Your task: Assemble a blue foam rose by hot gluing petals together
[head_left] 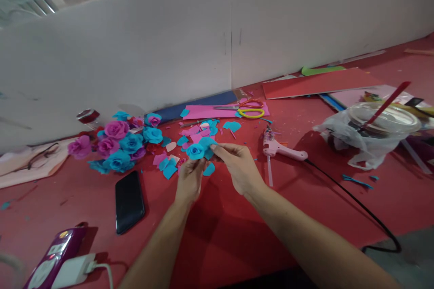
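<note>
Between my two hands is a small blue paper flower [195, 151], above the red table. My left hand [190, 179] is closed on it from below, gripping its underside. My right hand [237, 165] pinches a blue paper petal [209, 146] against the flower's right side; whether the petal is fixed to it I cannot tell. Loose blue and pink petals lie around and behind the hands, among them a blue one [209, 170] just under the flower. To the right of my right hand rests a pink glue gun [285, 150] with a clear glue stick beneath it.
At left stands a bunch of pink and blue paper flowers [117, 144], with a black phone [129, 202] before it. Scissors [251, 112] lie on pink paper behind. A lidded bowl in a plastic bag [369, 135] sits at right. A purple power strip [54, 257] holds a white charger.
</note>
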Demonstrator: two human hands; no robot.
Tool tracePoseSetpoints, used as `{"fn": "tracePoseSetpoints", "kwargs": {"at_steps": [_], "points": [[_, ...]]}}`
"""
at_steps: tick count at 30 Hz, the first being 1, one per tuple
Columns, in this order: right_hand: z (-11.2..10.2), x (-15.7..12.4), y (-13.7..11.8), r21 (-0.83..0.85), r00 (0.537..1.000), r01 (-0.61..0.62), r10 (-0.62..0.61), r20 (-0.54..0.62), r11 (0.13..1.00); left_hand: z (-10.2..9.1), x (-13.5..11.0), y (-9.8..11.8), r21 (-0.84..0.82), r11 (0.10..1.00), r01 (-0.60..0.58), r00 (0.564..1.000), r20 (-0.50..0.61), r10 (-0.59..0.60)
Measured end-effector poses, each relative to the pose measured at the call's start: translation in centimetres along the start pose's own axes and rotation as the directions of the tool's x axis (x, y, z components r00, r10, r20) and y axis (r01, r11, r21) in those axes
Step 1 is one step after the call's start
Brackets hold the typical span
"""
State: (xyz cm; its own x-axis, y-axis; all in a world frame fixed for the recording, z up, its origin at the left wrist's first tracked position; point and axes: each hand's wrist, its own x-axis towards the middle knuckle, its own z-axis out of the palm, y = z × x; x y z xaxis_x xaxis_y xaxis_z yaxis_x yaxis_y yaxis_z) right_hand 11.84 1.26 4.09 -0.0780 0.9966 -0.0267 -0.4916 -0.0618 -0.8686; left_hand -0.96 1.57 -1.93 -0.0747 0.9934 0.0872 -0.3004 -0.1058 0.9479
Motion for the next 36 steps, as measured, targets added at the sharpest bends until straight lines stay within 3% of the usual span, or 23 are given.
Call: {"fn": "tracePoseSetpoints", "kwargs": {"at_steps": [8,21,29,36], "points": [[0.2,-0.3,-0.1,-0.076,1.0,0.019,-0.017,0.019,0.997,0.6,-0.2,0.5,-0.05,0.998,0.034,0.999,-0.03,-0.035],[0.3,-0.5,-0.2,-0.048,0.998,0.002,0.0,0.055,0.999,0.3,-0.1,0.1,-0.009,0.999,0.042,0.997,-0.06,-0.043],[0.1,-0.2,-0.5,0.05,0.981,-0.168,0.162,0.105,0.985,-0.8,-0.2,-0.7,0.076,0.997,-0.01,0.998,-0.06,0.014],[0.0,0.0,0.1,-0.004,0.982,-0.163,0.163,0.097,0.987,-0.4,-0.4,0.3,0.074,0.996,-0.058,0.998,-0.027,0.06]]}}
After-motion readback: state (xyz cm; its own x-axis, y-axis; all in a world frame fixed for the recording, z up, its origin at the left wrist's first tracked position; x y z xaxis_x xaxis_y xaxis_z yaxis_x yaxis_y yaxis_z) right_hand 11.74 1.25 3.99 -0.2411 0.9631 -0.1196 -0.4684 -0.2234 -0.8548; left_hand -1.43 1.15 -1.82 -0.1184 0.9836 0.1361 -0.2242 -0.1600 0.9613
